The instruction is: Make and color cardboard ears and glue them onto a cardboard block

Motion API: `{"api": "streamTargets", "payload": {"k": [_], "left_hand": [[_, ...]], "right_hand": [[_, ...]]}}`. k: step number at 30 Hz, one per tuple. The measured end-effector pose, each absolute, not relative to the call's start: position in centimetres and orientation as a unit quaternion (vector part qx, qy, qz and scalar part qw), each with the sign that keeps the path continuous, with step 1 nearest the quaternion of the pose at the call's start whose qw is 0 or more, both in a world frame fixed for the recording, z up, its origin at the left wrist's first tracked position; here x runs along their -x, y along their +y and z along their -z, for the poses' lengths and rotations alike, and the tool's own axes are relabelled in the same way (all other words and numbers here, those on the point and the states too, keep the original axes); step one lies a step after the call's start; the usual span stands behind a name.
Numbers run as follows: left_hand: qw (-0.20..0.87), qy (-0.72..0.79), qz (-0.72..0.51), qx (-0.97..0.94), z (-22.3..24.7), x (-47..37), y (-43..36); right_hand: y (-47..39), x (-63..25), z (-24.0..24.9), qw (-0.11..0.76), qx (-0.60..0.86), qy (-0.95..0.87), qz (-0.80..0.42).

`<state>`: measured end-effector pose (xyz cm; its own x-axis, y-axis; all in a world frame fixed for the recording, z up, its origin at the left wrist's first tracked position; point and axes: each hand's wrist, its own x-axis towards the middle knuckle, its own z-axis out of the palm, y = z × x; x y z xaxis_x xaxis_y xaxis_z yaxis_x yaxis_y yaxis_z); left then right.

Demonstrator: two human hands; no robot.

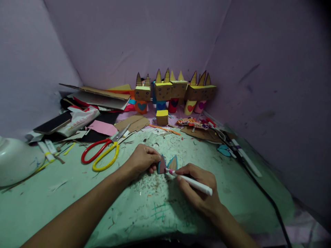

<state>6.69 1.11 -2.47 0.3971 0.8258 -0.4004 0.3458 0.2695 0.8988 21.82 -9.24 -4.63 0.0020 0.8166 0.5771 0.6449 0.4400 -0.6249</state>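
In the head view my left hand (145,159) pinches the edge of a small pointed cardboard ear (161,166) with a blue outline and pinkish colouring inside. My right hand (198,182) is closed around a white marker (195,183) with a pink collar, its tip at the right side of that ear. Just right of it lies a second cardboard ear (172,163), blue along its border and plain brown inside. Scissors (110,151) with one red and one yellow handle rest left of my left hand, blades partly apart.
Several box-headed paper-roll figures (162,91) stand along the back wall around a small yellow-topped box (162,117). Cardboard sheets (100,93) pile up at back left. A white container (19,162) sits at the left edge. A black cable (261,193) runs down the right side.
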Motion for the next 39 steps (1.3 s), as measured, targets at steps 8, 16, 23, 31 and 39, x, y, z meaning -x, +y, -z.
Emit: {"api": "streamTargets", "payload": {"k": [8,16,23,31,39], "left_hand": [[0.609,0.514,-0.195,-0.571,2.43,-6.72,1.08],[0.611,0.514,-0.193,-0.571,2.23,-6.66,1.02],[0.61,0.513,-0.191,-0.573,2.27,-6.66,1.06],[0.614,0.506,-0.191,-0.575,2.33,-6.67,1.04],[0.61,0.51,-0.192,-0.575,2.14,-6.69,1.03]], "right_hand": [[-9.43,-21.87,4.72,0.479,0.531,-0.696,-0.063],[-9.41,-21.81,4.68,0.467,0.523,-0.71,-0.064],[-9.43,-21.82,4.75,0.461,0.532,-0.707,-0.068],[-9.24,-21.64,4.91,0.467,0.495,-0.726,-0.097],[-9.17,-21.56,4.94,0.444,0.467,-0.757,-0.112]]}}
